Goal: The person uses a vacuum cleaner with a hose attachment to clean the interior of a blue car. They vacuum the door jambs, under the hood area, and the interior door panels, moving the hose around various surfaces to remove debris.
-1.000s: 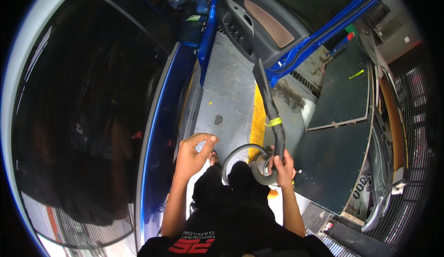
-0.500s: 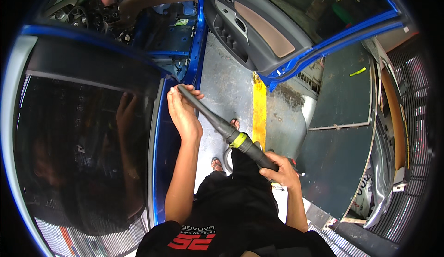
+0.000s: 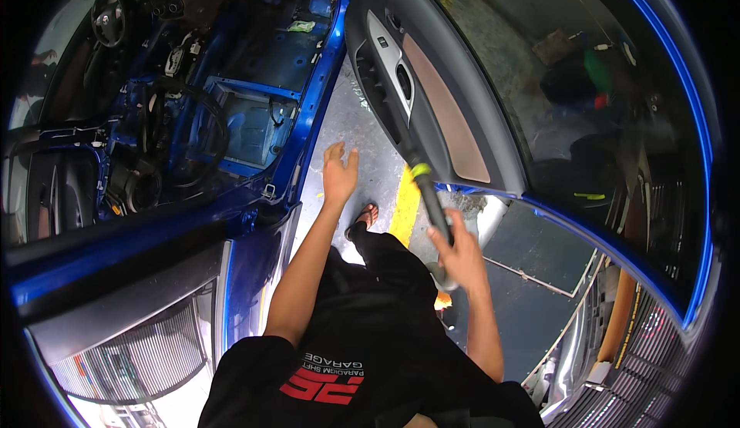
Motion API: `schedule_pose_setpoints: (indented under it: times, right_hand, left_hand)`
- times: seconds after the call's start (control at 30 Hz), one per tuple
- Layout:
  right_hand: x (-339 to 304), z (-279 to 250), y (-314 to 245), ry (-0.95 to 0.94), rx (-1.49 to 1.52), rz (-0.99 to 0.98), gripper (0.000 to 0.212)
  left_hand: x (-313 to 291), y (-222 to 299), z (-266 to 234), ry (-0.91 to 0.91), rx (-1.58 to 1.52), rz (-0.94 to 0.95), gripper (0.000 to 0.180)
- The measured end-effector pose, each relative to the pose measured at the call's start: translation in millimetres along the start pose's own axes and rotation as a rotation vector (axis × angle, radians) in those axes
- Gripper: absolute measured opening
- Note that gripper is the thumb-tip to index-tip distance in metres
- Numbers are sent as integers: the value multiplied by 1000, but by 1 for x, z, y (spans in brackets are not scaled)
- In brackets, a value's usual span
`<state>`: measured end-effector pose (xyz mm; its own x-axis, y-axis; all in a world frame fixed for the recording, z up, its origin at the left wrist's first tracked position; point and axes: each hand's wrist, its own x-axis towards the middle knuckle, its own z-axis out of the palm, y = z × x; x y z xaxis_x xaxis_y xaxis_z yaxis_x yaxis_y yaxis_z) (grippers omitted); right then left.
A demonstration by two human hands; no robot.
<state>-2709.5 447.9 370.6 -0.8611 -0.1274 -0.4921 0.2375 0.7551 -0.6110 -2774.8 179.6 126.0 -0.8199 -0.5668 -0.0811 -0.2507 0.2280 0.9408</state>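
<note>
A black vacuum hose nozzle (image 3: 432,201) with a yellow-green band slants up from my right hand (image 3: 460,252), whose fingers are wrapped round its handle. Its narrow tip is hard to make out against the dark panel of the open car door (image 3: 455,112). A greyish hose bend shows just below that hand. My left hand (image 3: 339,175) is raised over the floor beside the blue door sill, fingers loosely apart with nothing in them. To its left lies the stripped cabin floor (image 3: 247,126) of the blue car, with bare blue metal and loose wiring.
A second blue door (image 3: 258,270) stands at the lower left. The steering wheel (image 3: 109,16) is at the far upper left. A yellow stripe (image 3: 405,208) runs along the grey floor near my sandalled foot (image 3: 367,215). Dark boards (image 3: 509,305) and metal parts stand at the right.
My left hand has come off the nozzle's tip. My right hand has swung the nozzle more upright, toward the door panel. The view has moved forward, showing more of the cabin.
</note>
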Motion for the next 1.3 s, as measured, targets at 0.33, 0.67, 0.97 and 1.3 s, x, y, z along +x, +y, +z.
schedule_pose_setpoints:
  times: [0.33, 0.67, 0.97, 1.3]
  right_hand:
    - [184, -29, -33, -10, 214, 59, 53]
    - [242, -36, -100, -84, 252, 240, 42]
    - [244, -52, -119, -101, 284, 334, 43]
    - [186, -82, -111, -148, 131, 305, 47]
  left_hand:
    - [-22, -27, -14, -260, 147, -357, 44]
    - [91, 14, 38, -469, 139, -211, 36]
    - [169, 29, 61, -557, 82, -190, 29]
    - [180, -58, 28, -394, -4, -484, 25]
